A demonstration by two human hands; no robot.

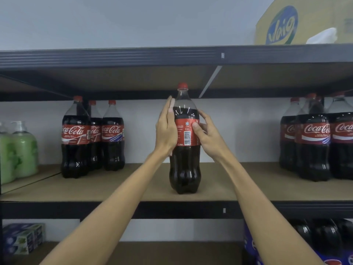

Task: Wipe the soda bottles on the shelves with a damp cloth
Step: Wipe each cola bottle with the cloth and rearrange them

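Neither hand holds a cloth. A white wad (322,36) on the top shelf (172,56) may be it, so wiping seems not under way. The red-capped plastic cola bottle (185,159), dark soda up to its shoulder, stands upright on the middle shelf (114,188). The left hand (166,129) lies flat against its left side, and the right hand (207,132) curls round it, thumb on the label.

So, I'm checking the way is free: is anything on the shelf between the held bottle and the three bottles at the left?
Nothing visible: only bare shelf lies between the bottle and the left bottles.
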